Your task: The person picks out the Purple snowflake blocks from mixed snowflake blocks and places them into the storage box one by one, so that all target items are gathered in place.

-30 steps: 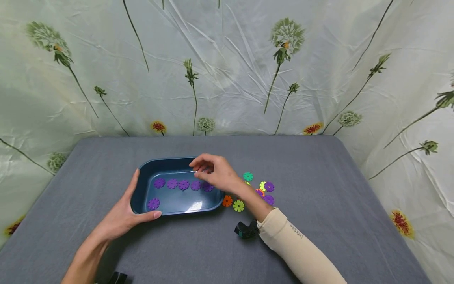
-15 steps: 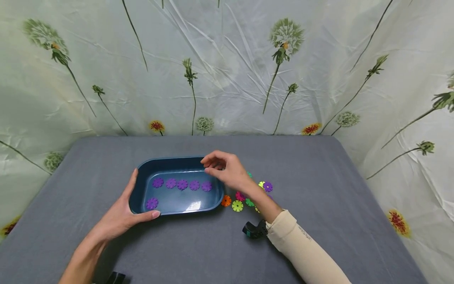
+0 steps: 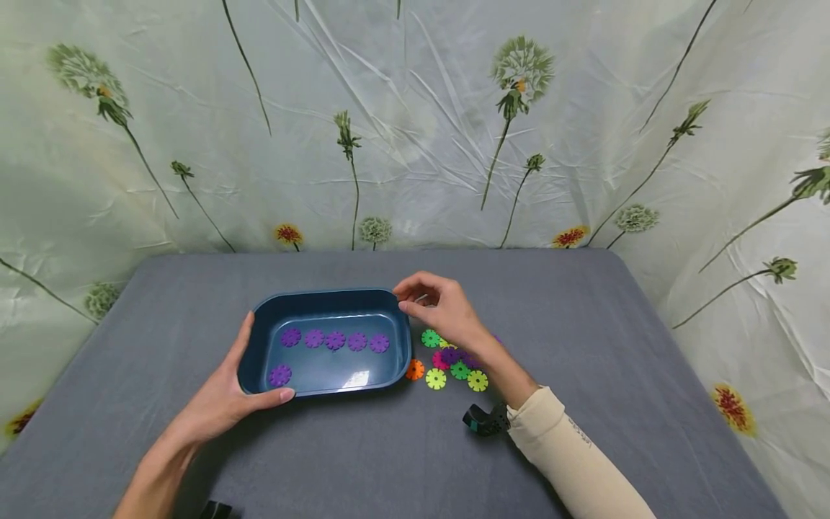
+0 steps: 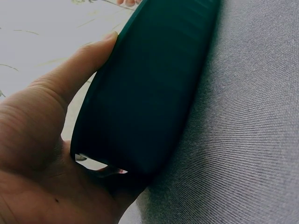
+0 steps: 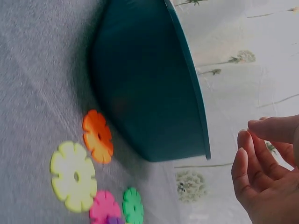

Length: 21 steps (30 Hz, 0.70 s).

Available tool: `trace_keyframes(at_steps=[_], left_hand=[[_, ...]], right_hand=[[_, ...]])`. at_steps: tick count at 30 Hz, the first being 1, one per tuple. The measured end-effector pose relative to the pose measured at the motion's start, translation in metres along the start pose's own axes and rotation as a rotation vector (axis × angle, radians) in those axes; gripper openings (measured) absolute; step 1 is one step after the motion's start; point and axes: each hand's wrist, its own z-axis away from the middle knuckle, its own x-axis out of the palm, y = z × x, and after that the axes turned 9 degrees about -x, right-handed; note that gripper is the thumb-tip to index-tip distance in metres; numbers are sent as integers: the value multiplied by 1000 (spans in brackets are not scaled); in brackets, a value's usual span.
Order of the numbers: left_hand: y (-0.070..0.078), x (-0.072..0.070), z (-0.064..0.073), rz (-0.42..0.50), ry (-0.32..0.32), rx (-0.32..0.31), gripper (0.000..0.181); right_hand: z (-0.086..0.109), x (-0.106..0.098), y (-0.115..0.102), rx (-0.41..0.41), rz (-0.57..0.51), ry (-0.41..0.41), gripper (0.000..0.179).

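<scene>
My left hand [image 3: 219, 395] grips the left end of a dark blue plastic tray [image 3: 320, 373], its thumb lying over the near rim. In the left wrist view, that thumb and the fingers span the tray's outer wall [image 4: 145, 88]. Inside the tray lie several purple snowflake discs in a row [image 3: 335, 341], plus a single purple disc [image 3: 280, 375] near the front left. My right hand [image 3: 447, 311] hovers just past the tray's right end. Its fingers [image 5: 257, 165] are loosely bent, and nothing shows between them in the right wrist view.
Loose snowflake discs lie right of the tray: an orange one [image 3: 415, 370], yellow ones [image 3: 436, 379], green ones [image 3: 431, 338], a pink one [image 3: 440, 360] and purple ones [image 3: 450, 356]. The grey cloth-covered table [image 3: 363, 461] meets a flowered curtain [image 3: 415, 144] behind.
My right hand has drawn rightward from above the tray to beyond its right end, uncovering the rightmost purple disc. The left hand and tray have stayed in place.
</scene>
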Motion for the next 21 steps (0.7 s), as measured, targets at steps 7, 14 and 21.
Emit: trace_keyframes(at_steps=[7, 14, 21], left_hand=[[1, 1, -2, -10, 0, -13, 136], [-2, -1, -1, -8, -6, 4, 135], [-2, -1, 0, -19, -3, 10, 134]], right_hand=[[6, -12, 6, 9, -4, 25, 18], [11, -23, 9, 19, 2, 27, 16], [19, -34, 14, 38, 17, 34, 17]])
